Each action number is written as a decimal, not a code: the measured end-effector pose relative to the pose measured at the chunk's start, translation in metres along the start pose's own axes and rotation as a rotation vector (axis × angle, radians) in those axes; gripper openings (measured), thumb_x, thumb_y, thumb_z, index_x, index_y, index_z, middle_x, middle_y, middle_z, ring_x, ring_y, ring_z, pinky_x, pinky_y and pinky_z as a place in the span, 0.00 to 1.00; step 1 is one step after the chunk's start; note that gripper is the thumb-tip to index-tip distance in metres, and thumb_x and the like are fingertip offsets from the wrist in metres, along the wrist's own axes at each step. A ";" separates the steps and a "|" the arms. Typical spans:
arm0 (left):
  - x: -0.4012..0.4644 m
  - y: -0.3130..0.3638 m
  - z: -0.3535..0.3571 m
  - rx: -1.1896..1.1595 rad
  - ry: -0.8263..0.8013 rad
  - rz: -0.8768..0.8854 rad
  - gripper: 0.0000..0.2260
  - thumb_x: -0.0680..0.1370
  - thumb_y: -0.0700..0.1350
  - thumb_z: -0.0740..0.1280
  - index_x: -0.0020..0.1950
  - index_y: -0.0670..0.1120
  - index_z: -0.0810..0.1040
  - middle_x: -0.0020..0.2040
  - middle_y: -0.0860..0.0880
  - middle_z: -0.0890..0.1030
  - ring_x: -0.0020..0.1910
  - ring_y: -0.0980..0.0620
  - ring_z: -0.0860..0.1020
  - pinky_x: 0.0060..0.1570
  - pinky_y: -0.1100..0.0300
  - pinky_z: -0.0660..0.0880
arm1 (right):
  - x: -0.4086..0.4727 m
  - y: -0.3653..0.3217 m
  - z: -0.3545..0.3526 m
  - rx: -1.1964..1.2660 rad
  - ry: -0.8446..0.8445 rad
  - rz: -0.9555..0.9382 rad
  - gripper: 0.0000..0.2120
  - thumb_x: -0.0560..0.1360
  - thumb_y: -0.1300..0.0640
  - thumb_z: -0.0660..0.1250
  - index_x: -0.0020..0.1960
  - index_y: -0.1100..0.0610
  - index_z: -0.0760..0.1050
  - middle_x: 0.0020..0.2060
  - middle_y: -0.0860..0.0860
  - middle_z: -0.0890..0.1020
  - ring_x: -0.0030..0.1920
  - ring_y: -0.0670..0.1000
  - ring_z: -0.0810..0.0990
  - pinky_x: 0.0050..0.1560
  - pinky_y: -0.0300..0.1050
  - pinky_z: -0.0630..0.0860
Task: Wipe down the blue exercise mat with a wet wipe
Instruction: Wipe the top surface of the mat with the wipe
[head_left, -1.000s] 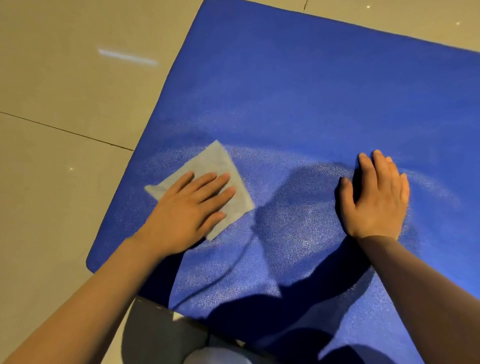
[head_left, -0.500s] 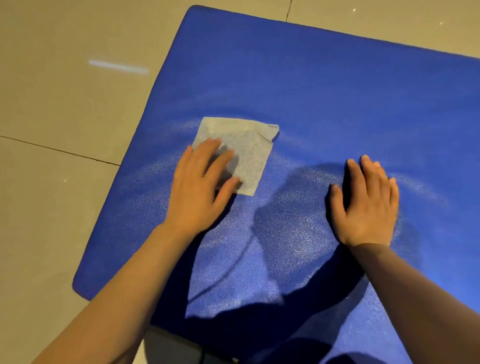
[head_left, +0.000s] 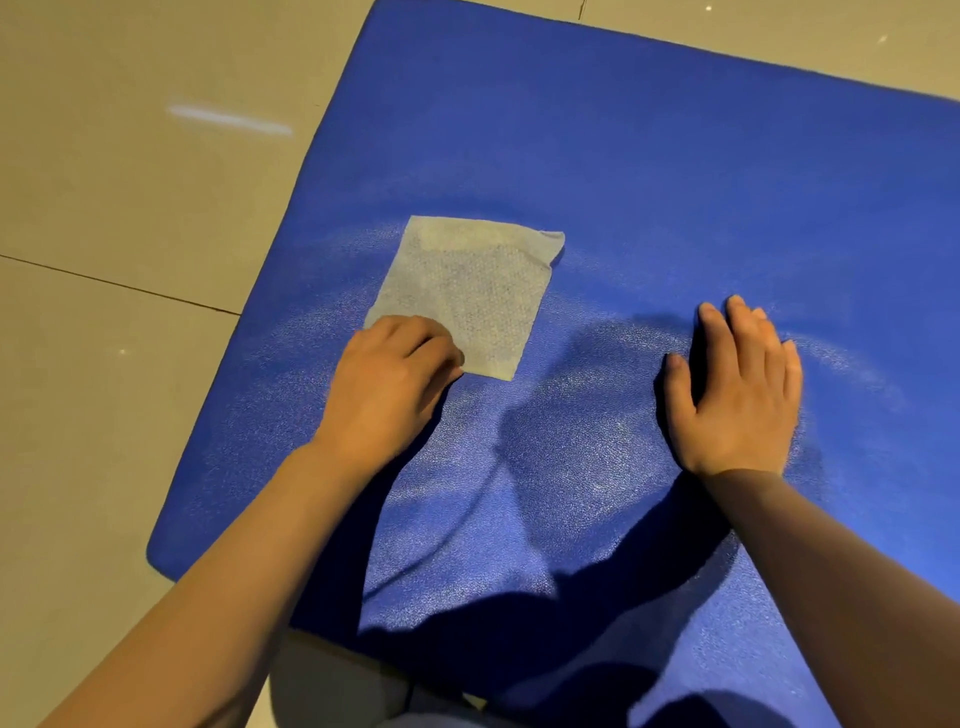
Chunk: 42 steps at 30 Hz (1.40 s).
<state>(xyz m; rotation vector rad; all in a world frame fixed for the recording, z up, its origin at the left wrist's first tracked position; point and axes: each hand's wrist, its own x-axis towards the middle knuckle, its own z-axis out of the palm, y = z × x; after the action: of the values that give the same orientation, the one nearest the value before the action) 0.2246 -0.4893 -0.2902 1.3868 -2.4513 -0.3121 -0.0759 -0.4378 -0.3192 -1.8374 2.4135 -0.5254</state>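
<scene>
The blue exercise mat (head_left: 649, 171) lies flat on the tiled floor (head_left: 119, 218); its near left corner is rounded and sits close to the person. The wet wipe (head_left: 467, 291) lies spread flat on the mat, toward the left edge, with its far right corner slightly rumpled.

The left hand (head_left: 392, 384) rests at the near left corner of the wipe; its fingers are curled down onto that corner, and whether they pinch the sheet or merely press it cannot be told from this view. The right hand (head_left: 737, 389) lies flat on the mat, well apart from the wipe, fingers straight and together, holding nothing; it appears to brace the mat.

Step in hand, as judged: re-seating the hand on the wipe between strokes. Paler sheen across the middle suggests that this zone is already damp; the far portion looks darker and is probably not yet wiped.

Recommended procedure:
- Place the palm over the centre of the wipe, not one corner; a corner hold is likely to fold or bunch the sheet.
- Apply even downward pressure; use overlapping strokes toward the far edge.
- Keep the bracing hand pressed down so that the mat does not creep on the smooth floor.
- Smooth the rumpled corner before the next stroke.
</scene>
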 end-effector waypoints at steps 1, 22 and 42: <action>-0.002 0.001 0.000 -0.011 -0.014 0.022 0.09 0.79 0.46 0.64 0.47 0.42 0.81 0.49 0.46 0.82 0.47 0.40 0.80 0.45 0.48 0.76 | 0.000 0.001 0.000 -0.003 -0.002 -0.001 0.28 0.78 0.44 0.53 0.73 0.57 0.68 0.74 0.55 0.67 0.75 0.57 0.61 0.76 0.56 0.50; -0.027 0.033 -0.025 0.007 -0.031 -0.069 0.15 0.81 0.50 0.61 0.60 0.45 0.82 0.57 0.46 0.82 0.55 0.42 0.79 0.53 0.49 0.74 | -0.001 0.002 0.000 0.005 -0.013 0.003 0.28 0.78 0.44 0.53 0.73 0.57 0.67 0.75 0.55 0.66 0.76 0.57 0.60 0.76 0.58 0.51; 0.080 -0.017 0.028 0.213 -0.140 -0.843 0.27 0.84 0.57 0.44 0.81 0.50 0.43 0.81 0.47 0.42 0.80 0.45 0.41 0.75 0.38 0.39 | -0.001 0.001 0.001 -0.030 0.013 0.006 0.27 0.78 0.45 0.54 0.72 0.57 0.69 0.73 0.57 0.68 0.74 0.58 0.63 0.75 0.58 0.53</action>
<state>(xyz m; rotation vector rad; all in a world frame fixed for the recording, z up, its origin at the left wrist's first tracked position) 0.1895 -0.5657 -0.3098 2.5178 -1.8938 -0.3349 -0.0761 -0.4364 -0.3207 -1.8437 2.4475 -0.5047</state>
